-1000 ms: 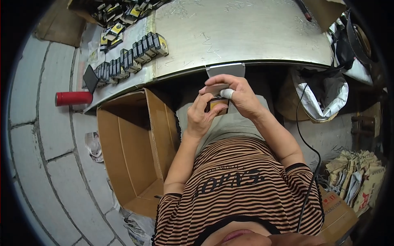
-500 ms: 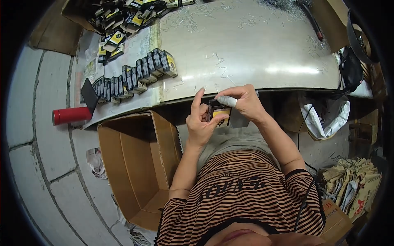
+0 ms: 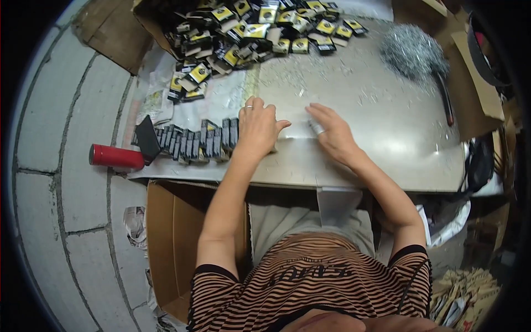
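My left hand (image 3: pixel 257 130), a ring on one finger, rests at the right end of a row of small black boxes (image 3: pixel 191 144) on the table. Its thumb sticks out to the right while its other fingers bend forward. A pale corner shows beneath this hand, but the hand covers most of whatever is there. To its right, my right hand (image 3: pixel 334 135) is over the bare tabletop, fingers stretched and holding nothing. A white wrap (image 3: pixel 316 128) covers part of one of its fingers.
Black-and-yellow small boxes (image 3: pixel 255 30) are heaped at the back. Tangled thin metal pieces (image 3: pixel 412 52) lie back right beside a dark-handled tool (image 3: pixel 447 105). A red cylinder (image 3: pixel 116 156) and black plate (image 3: pixel 147 139) are at the row's left end. A cardboard carton (image 3: pixel 160 238) stands below left.
Both hands have gone from above my lap forward to the tabletop. The small box they held has left the right hand. My view has shifted, showing more of the back heap.
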`<state>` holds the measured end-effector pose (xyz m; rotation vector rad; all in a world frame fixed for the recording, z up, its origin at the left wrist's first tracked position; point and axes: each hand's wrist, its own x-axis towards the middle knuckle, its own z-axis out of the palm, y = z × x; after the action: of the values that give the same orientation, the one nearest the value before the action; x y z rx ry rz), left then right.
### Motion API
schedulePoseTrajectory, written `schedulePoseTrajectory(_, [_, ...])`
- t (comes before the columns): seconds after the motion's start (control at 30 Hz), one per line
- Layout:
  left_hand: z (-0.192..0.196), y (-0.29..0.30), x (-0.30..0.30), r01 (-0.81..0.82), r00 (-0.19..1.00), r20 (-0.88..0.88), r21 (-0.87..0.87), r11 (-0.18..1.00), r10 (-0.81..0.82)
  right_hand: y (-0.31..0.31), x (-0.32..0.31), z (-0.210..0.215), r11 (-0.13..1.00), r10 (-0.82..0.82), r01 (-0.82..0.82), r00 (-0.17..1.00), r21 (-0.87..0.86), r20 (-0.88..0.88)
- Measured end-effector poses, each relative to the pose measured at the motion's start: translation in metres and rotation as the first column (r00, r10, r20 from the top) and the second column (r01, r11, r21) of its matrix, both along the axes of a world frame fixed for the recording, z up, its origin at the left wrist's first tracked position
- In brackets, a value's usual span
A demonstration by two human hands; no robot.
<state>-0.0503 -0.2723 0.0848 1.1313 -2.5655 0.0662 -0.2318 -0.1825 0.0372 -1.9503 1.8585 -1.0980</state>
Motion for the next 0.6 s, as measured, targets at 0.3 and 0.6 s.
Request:
schedulePoseTrajectory(0.3, [-0.008, -0.221, 0.066, -0.404, 0.915, -0.043, -0.038, 0.914, 0.402, -0.137, -0.042, -0.035, 0.993, -0.117, 0.114, 0.825, -0.039, -0.552])
schedulePoseTrajectory(0.6, [0.032, -0.191, 0.047, -0.197, 0.887, -0.438, -0.067, 0.978, 0.148, 0.0, -0.117, -0.008, 0.967, -0.11, 0.12, 0.992, 0.227, -0.056])
